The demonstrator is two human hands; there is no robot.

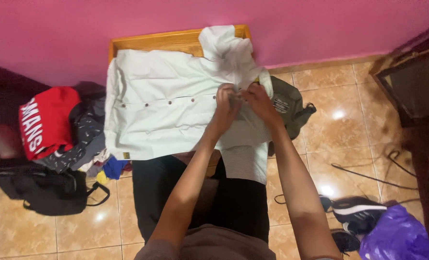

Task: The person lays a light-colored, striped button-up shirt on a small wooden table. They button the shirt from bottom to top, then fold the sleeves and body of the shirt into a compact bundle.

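Both hands at the placket: left hand (227,97) & right hand (257,96) fingers pinching the pale mint button-up cotton shirt (161,103), spread over the small orange wooden table (176,41), near its right edge. Best keep fabric taut, button lined w/ hole.

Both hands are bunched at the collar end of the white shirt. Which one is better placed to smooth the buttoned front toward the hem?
Probably the left hand: it sits over the button row of the white shirt, hem side. The right hand lies nearer the collar.
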